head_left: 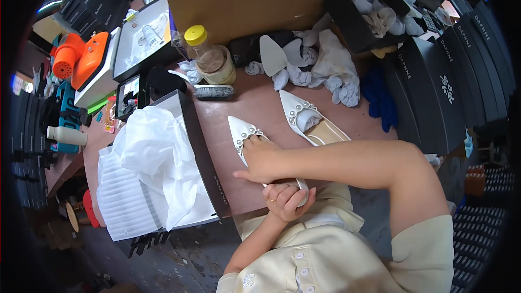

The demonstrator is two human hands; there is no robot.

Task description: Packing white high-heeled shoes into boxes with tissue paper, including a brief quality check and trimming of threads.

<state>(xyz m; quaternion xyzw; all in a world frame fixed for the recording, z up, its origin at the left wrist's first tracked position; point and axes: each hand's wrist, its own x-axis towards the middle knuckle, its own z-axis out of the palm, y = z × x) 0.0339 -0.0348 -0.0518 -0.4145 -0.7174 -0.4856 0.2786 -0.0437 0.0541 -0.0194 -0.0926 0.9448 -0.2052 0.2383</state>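
Note:
A white pointed shoe point(239, 129) trimmed with pearl-like beads lies slantwise at the table's front edge. My right hand point(262, 160) reaches across from the right, its fingers tucked inside the toe opening and its thumb stretched along the outer side. Round the heel end my left hand point(287, 199) is closed, gripping the shoe close to my body. To the right rests the matching white shoe point(304, 119), with a wad of paper in its toe and a tan insole showing. What my right fingertips touch inside the shoe is hidden.
An open shoe box point(203, 157) with white tissue point(154, 138) stands at left. Behind are a brush point(214, 92), a yellow-capped bottle point(196, 40) and crumpled paper point(339, 68). Blue gloves point(380, 97) lie beside dark shoe boxes point(429, 87) at right. A large cardboard box point(249, 2) stands at the back.

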